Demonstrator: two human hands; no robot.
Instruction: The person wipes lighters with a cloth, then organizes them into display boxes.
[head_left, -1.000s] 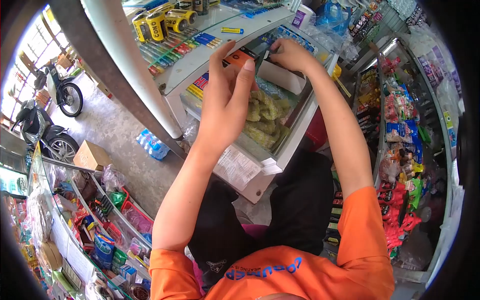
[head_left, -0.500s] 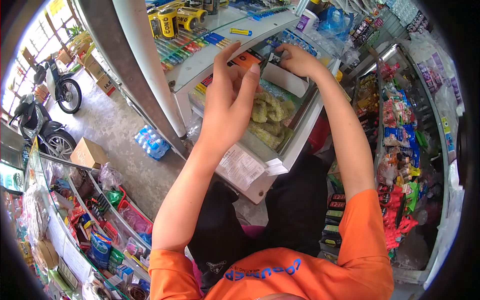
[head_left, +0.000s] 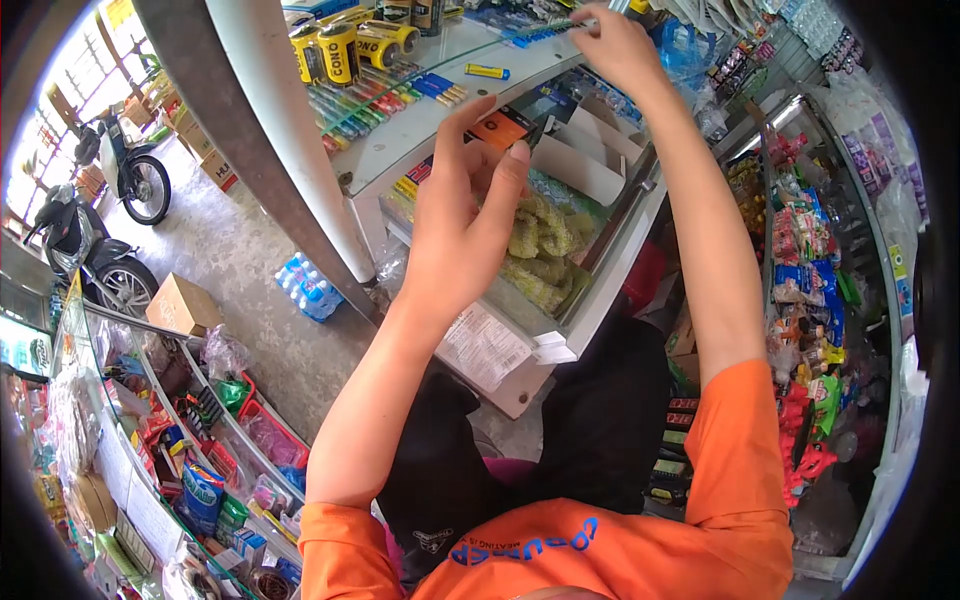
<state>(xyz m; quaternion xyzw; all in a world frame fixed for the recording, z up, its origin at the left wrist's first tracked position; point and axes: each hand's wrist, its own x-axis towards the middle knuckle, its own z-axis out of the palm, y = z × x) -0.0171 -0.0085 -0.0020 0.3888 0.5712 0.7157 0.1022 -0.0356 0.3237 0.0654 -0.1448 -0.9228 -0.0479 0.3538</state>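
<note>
Drawer (head_left: pixel 612 283) and contents sat pulled out beneath the pale counter (head_left: pixel 545 68), its near corner just above the person's knees. On the floor beyond, to the left, two motorbikes (head_left: pixel 95 265) stood near a window. A brown cardboard box (head_left: pixel 185 305) rested near them, and a wrapped pack of bottles (head_left: pixel 310 285) lay on the concrete between the box and the counter.

The left hand (head_left: pixel 465 215) hung over the left part of the drawer, index finger pointing up and thumb held apart from it, with nothing seen between them. The right hand (head_left: pixel 620 50) was raised above the far end of the counter, its fingers bent by the edge of the glass shelf; I could not tell whether they gripped or touched anything.

Inside the drawer, yellow-green knitted cloth (head_left: pixel 545 280) lay bunched just beside the left hand. Two pale card pieces (head_left: pixel 580 165) lay farther back, with a black and orange packet (head_left: pixel 498 128) to their left. Up on the glass stood several yellow cylinders (head_left: pixel 340 55) marked CONO. Coloured pens (head_left: pixel 375 105) lay in a row below them, and one small yellow and blue stick (head_left: pixel 487 72) lay alone on the counter.
</note>
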